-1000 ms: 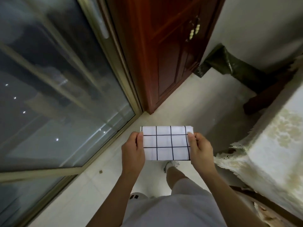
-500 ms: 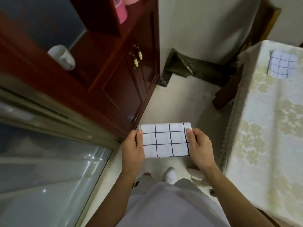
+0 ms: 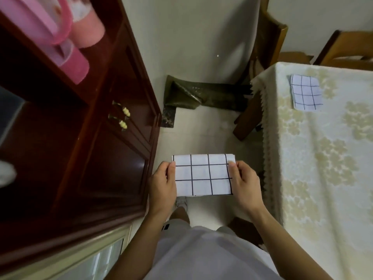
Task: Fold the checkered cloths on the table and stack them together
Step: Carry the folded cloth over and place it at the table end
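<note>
A folded white cloth with a black grid [image 3: 202, 174] hangs flat in the air over the floor, held between both hands. My left hand [image 3: 163, 186] pinches its left edge, thumb on top. My right hand [image 3: 243, 183] pinches its right edge the same way. A second folded checkered cloth [image 3: 305, 91] lies on the table [image 3: 323, 158] at the far right, well apart from my hands.
A dark red wooden cabinet [image 3: 90, 138] stands close on the left, with pink containers [image 3: 66, 35] on its shelf. The table has a cream floral cover with a lace edge. Wooden chairs [image 3: 262, 63] stand behind it. Pale floor [image 3: 201, 128] lies between the cabinet and the table.
The view has swung right, from the glass door to the cabinet and table. Both hands keep the same hold on the folded cloth. The second cloth on the table has come into sight.
</note>
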`<action>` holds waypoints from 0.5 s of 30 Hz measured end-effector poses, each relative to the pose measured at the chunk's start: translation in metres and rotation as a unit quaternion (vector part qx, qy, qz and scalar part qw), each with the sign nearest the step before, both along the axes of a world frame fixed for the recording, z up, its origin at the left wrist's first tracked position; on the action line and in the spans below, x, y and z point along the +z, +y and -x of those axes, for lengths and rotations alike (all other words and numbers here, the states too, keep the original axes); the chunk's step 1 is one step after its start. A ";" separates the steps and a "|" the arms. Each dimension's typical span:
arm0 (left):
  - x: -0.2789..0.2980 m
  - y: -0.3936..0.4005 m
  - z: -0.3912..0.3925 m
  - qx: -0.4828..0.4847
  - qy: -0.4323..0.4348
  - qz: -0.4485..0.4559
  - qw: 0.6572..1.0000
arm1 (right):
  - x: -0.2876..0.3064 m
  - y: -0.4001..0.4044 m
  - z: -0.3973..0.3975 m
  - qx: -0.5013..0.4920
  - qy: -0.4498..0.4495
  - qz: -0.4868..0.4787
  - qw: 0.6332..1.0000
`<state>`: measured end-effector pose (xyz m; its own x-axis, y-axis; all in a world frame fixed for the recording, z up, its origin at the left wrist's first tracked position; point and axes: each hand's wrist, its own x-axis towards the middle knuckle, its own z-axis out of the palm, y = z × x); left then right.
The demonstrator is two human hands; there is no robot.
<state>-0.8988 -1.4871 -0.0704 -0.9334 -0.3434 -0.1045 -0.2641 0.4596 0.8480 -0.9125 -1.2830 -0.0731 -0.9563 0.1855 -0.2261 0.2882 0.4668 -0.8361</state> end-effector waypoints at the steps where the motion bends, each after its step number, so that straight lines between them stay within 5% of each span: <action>1: -0.002 -0.007 0.020 -0.011 0.003 0.003 1.000 | 0.002 -0.005 0.017 -0.006 0.000 -0.004 1.000; 15: 0.006 -0.071 0.235 -0.109 0.006 0.010 0.994 | 0.018 -0.066 0.188 -0.080 0.007 -0.031 0.996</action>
<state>-1.1337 -1.5584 -0.0647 -0.9870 -0.1344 -0.0886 -0.1465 0.5217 0.8405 -1.1001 -1.3488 -0.0549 -0.9161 0.3496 -0.1962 0.3518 0.4664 -0.8116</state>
